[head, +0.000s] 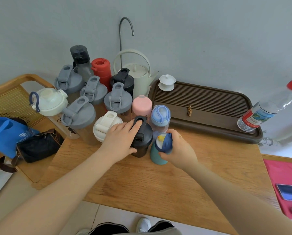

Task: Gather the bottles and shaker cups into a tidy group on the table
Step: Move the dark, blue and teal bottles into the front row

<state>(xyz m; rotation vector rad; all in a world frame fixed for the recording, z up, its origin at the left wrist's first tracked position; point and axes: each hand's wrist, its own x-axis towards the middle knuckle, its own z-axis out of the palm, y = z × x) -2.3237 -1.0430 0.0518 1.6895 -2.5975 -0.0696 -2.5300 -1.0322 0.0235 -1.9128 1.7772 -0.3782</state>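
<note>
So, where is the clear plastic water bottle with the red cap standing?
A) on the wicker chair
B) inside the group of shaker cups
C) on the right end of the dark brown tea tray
C: the clear plastic water bottle with the red cap stands on the dark brown tea tray, at its right end, apart from the group.

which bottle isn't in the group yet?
The clear plastic water bottle with the red cap, standing alone on the dark brown tea tray, right of the cluster.
</note>
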